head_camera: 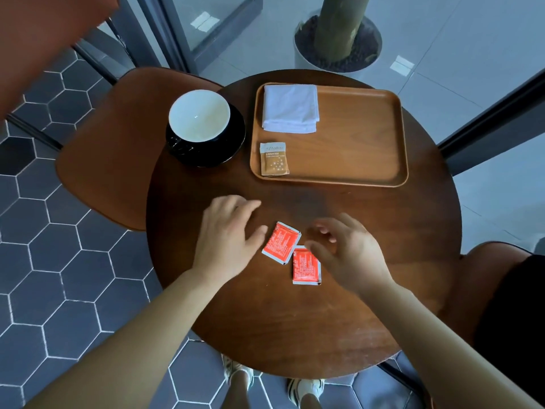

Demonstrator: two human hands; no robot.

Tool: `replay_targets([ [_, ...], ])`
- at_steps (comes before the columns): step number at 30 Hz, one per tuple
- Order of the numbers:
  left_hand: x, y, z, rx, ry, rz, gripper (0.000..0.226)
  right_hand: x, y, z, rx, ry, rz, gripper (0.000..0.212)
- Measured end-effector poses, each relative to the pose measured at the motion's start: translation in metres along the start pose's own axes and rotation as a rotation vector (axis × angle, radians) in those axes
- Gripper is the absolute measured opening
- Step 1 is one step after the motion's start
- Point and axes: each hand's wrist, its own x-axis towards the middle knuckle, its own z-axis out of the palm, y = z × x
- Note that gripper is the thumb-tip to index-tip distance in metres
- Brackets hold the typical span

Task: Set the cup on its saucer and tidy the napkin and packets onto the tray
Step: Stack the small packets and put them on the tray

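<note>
A black cup with a white inside [199, 115] stands on its black saucer [233, 143] at the table's left. On the wooden tray [354, 137] lie a folded white napkin [290, 109] and a brown packet [273, 158]. Two red packets [281, 242] [306, 265] lie on the table between my hands. My left hand [228, 234] hovers flat just left of them, fingers straight, holding nothing. Just right of the packets is my right hand [345, 246], with loosely curled fingers above them, holding nothing.
The round dark wooden table [295, 320] has brown chairs at its left [112, 149] and right [501, 261]. A potted plant [339, 39] stands on the floor behind the table. My feet [274, 385] show below the table's near edge.
</note>
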Motion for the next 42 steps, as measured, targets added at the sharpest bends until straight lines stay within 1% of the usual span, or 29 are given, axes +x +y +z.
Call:
replay_targets([
  [2, 0.002, 0.014, 0.0, -0.015, -0.112, 0.085, 0.056, -0.007, 0.003, 0.003, -0.049, -0.036, 0.006, 0.046],
  [5, 0.008, 0.022, 0.003, 0.039, -0.214, 0.12, 0.067, -0.012, 0.003, 0.01, -0.077, -0.051, -0.007, 0.056],
  [7, 0.01, 0.022, 0.004, 0.088, -0.229, 0.136, 0.07, -0.014, 0.001, 0.014, -0.077, -0.041, -0.013, 0.059],
  [10, 0.011, 0.022, 0.003, 0.116, -0.241, 0.163, 0.068, -0.015, 0.001, 0.017, -0.097, -0.048, -0.026, 0.063],
  [13, 0.011, 0.023, 0.003, 0.11, -0.245, 0.169, 0.063, -0.018, 0.001, 0.019, -0.146, -0.048, -0.047, 0.061],
  [16, 0.009, 0.025, 0.004, 0.074, -0.227, 0.155, 0.055, -0.022, 0.003, 0.021, -0.145, -0.029, -0.055, 0.051],
  [20, 0.009, 0.03, 0.004, 0.054, -0.221, 0.141, 0.048, -0.022, 0.004, 0.021, -0.09, -0.002, -0.007, 0.035],
  [22, 0.009, 0.032, 0.003, 0.01, -0.217, 0.134, 0.045, -0.021, 0.005, 0.017, -0.025, 0.031, 0.033, 0.033],
  [25, 0.005, 0.037, -0.003, -0.186, -0.138, 0.073, 0.036, -0.019, 0.008, 0.005, 0.134, 0.183, 0.086, 0.031],
  [27, 0.001, 0.042, -0.006, -0.246, -0.024, 0.077, 0.029, -0.019, 0.008, -0.004, 0.153, 0.3, 0.042, 0.029],
  [28, -0.003, 0.045, -0.007, -0.232, 0.024, 0.115, 0.026, -0.019, 0.008, -0.007, 0.147, 0.315, 0.005, 0.028],
  [29, -0.007, 0.047, -0.005, -0.205, 0.05, 0.164, 0.022, -0.02, 0.009, -0.008, 0.135, 0.286, -0.03, 0.026],
  [30, -0.014, 0.048, -0.001, -0.175, 0.046, 0.219, 0.02, -0.021, 0.011, -0.008, 0.119, 0.224, -0.053, 0.023],
  [32, -0.029, 0.045, 0.008, -0.151, -0.012, 0.319, 0.018, -0.029, 0.016, -0.005, 0.097, 0.089, -0.061, 0.021],
  [34, -0.044, 0.038, 0.016, -0.171, -0.026, 0.356, 0.015, -0.039, 0.025, -0.003, 0.079, 0.058, -0.072, 0.022],
  [36, -0.053, 0.033, 0.02, -0.204, 0.037, 0.299, 0.01, -0.047, 0.032, -0.003, 0.087, 0.113, -0.051, 0.018],
  [38, -0.055, 0.031, 0.022, -0.205, 0.099, 0.196, 0.005, -0.048, 0.038, -0.002, 0.142, 0.207, 0.036, 0.014],
  [39, -0.053, 0.031, 0.022, -0.19, 0.118, 0.141, 0.008, -0.046, 0.04, -0.002, 0.172, 0.241, 0.092, 0.014],
  [40, -0.049, 0.032, 0.022, -0.172, 0.118, 0.095, 0.016, -0.042, 0.04, -0.001, 0.189, 0.253, 0.139, 0.018],
  [42, -0.039, 0.035, 0.021, -0.134, 0.058, 0.045, 0.04, -0.032, 0.037, 0.0, 0.151, 0.215, 0.164, 0.03],
])
